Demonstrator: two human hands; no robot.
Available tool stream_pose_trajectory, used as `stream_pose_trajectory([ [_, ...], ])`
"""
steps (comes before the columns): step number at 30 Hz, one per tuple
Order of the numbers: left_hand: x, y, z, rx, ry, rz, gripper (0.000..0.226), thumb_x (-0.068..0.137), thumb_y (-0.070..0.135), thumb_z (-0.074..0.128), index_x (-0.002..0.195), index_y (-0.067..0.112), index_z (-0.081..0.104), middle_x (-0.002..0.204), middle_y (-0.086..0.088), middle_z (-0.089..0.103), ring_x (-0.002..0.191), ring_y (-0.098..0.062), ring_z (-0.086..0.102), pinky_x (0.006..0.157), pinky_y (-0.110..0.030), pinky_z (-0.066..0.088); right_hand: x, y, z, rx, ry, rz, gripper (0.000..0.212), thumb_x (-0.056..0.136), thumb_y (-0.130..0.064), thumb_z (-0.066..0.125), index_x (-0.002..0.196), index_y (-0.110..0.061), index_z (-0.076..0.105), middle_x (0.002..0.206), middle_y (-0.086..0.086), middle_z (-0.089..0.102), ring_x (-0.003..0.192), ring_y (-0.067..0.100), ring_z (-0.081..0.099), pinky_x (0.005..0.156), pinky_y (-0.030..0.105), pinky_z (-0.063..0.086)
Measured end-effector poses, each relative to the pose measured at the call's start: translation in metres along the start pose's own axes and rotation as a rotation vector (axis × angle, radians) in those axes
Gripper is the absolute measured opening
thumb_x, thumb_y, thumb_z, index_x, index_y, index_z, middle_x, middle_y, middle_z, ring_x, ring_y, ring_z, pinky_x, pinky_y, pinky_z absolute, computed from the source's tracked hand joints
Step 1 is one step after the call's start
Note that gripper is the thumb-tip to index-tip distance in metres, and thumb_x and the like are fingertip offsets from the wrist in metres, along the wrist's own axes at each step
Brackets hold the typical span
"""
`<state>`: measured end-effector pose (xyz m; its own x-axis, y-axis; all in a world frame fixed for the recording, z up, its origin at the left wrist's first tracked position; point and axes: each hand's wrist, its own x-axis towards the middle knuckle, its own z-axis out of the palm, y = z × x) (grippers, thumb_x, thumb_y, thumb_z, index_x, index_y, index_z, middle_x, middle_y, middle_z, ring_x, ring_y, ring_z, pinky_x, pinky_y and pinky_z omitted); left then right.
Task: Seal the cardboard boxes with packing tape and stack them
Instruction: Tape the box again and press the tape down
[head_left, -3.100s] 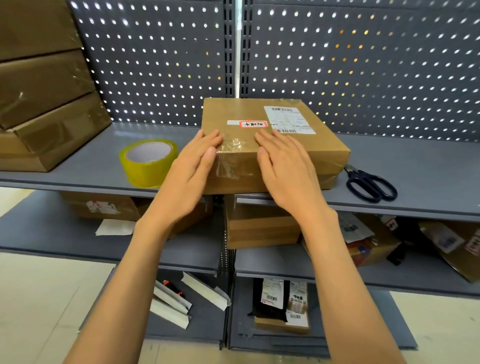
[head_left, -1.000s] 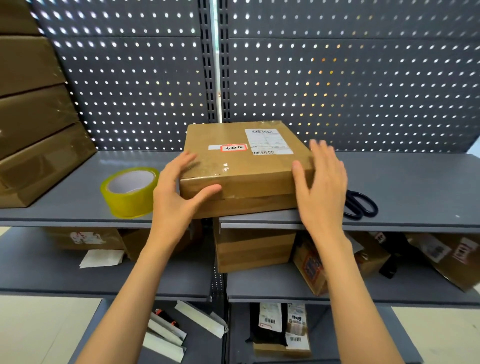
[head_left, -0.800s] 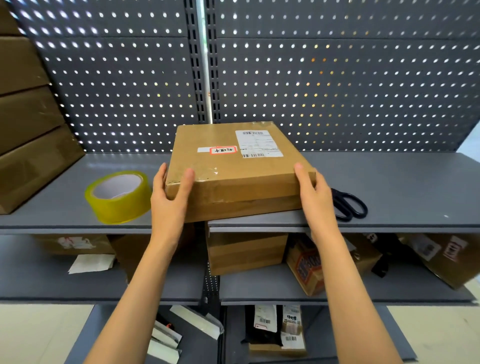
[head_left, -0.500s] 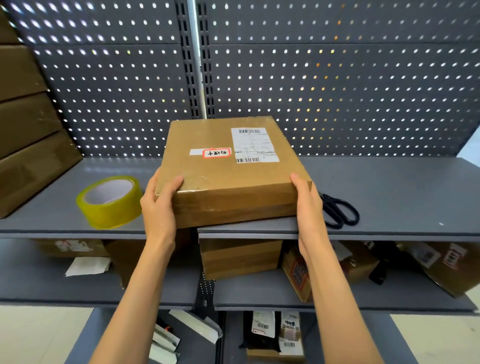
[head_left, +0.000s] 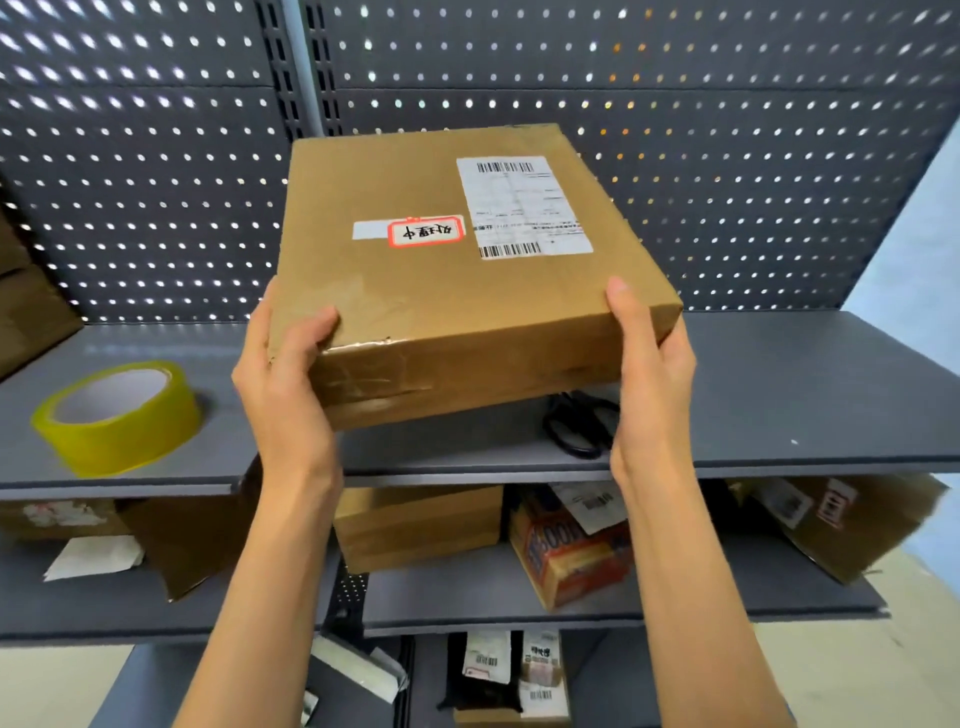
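Brown cardboard makes up the flat box (head_left: 457, 280) held at the middle of the view, clear of the grey shelf (head_left: 779, 395) below it, with its far edge tipped upward toward 12 o'clock. The left hand (head_left: 283, 379) grips the near left corner, thumb curled over the top face and palm against the side. The right hand (head_left: 649, 364) grips the near right corner, thumb lying along the top edge and the other fingers hidden under or behind the box. Clear tape runs wrinkled across the near side and over the near part of the top. On the top face sit a white shipping label (head_left: 522, 208) with barcodes toward 1 o'clock and, just beside it, a small red-bordered sticker (head_left: 426, 232) with handwriting.

At 9 o'clock from the box, a roll of yellow packing tape (head_left: 117, 415) lies flat on the shelf, well apart from the left hand. Black scissors (head_left: 576, 428) rest on the shelf under the box's right end, partly hidden by the right wrist. Behind everything stands a dark perforated back panel (head_left: 727, 156). At the far left edge, part of a stack of brown boxes (head_left: 26, 312) shows. The lower shelf (head_left: 493, 597) carries more cartons, an orange-printed pack (head_left: 569, 566) and loose paper.
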<state>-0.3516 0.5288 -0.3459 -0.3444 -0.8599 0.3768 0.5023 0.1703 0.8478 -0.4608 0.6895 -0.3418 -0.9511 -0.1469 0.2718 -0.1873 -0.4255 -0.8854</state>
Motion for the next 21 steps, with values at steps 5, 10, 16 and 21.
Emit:
stream_pose_trajectory([
  [5, -0.010, -0.006, 0.027, -0.043, -0.035, 0.011, 0.054, 0.076, 0.023, 0.054, 0.122, -0.004, 0.057, 0.085, 0.018, 0.063, 0.078, 0.008, 0.057, 0.069, -0.008, 0.042, 0.012, -0.011, -0.017, -0.033, 0.053, -0.031, 0.024, 0.089, -0.031, 0.063, 0.112, -0.031, 0.060, 0.103, -0.023, 0.067, 0.095, -0.013, 0.059, 0.078, 0.009, 0.046],
  [10, -0.008, -0.010, 0.060, -0.114, -0.122, -0.046, 0.060, 0.074, 0.024, 0.054, 0.130, 0.002, 0.054, 0.100, 0.014, 0.063, 0.085, 0.010, 0.059, 0.073, -0.007, 0.043, 0.026, -0.025, -0.036, -0.066, 0.176, -0.065, 0.017, 0.088, -0.032, 0.062, 0.106, -0.032, 0.061, 0.099, -0.025, 0.067, 0.092, -0.014, 0.059, 0.075, 0.008, 0.045],
  [16, -0.024, -0.012, 0.094, -0.134, -0.203, -0.051, 0.064, 0.074, 0.022, 0.053, 0.135, 0.001, 0.049, 0.112, 0.010, 0.061, 0.091, 0.013, 0.059, 0.077, -0.006, 0.042, 0.034, -0.037, -0.068, -0.062, 0.273, -0.098, 0.013, 0.088, -0.032, 0.062, 0.101, -0.032, 0.061, 0.098, -0.022, 0.068, 0.091, -0.013, 0.060, 0.077, 0.011, 0.046],
  [21, -0.041, -0.012, 0.120, -0.116, -0.221, -0.068, 0.062, 0.075, 0.022, 0.053, 0.133, 0.001, 0.050, 0.109, 0.008, 0.063, 0.090, 0.010, 0.060, 0.075, -0.007, 0.043, 0.042, -0.044, -0.096, -0.008, 0.302, -0.106, 0.018, 0.086, -0.033, 0.066, 0.102, -0.028, 0.063, 0.101, -0.018, 0.069, 0.096, -0.006, 0.062, 0.079, 0.013, 0.047],
])
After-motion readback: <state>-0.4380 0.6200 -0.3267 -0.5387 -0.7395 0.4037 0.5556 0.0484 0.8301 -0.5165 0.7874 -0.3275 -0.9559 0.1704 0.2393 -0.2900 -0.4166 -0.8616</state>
